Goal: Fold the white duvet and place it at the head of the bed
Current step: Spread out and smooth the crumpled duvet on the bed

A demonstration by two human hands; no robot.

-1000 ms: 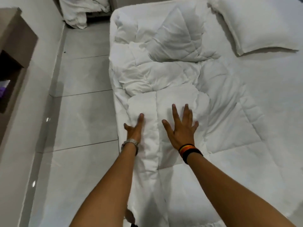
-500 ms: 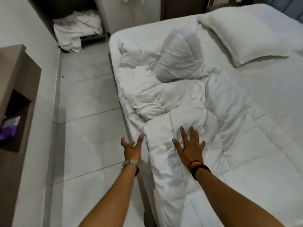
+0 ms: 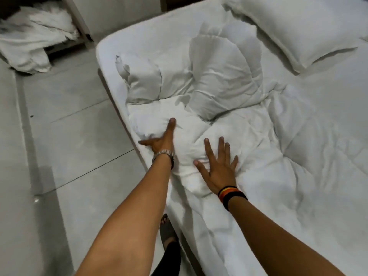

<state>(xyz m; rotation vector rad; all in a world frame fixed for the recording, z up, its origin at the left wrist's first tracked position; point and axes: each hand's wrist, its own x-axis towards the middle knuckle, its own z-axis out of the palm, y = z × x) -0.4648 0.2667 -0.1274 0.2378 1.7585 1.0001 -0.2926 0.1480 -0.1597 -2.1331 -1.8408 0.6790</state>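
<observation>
A white quilted duvet [image 3: 249,136] lies rumpled across the bed [image 3: 151,36], bunched into a heap towards the head end. My left hand [image 3: 162,139], with a metal watch on the wrist, is spread flat on the duvet at the bed's left edge, fingers pointing up the bed. My right hand [image 3: 218,168], with dark and orange bands on the wrist, presses flat with fingers apart on the duvet just to the right. Neither hand grips the cloth.
A white pillow [image 3: 294,30] lies at the head of the bed, top right. A pile of white linen [image 3: 35,42] sits in a low niche at the top left. Grey tiled floor [image 3: 75,140] runs along the bed's left side. My foot [image 3: 167,230] stands by the bed edge.
Both hands have slid further up the bed along the duvet's left edge. My left hand moved from off the edge onto the duvet. The view has shifted towards the head end.
</observation>
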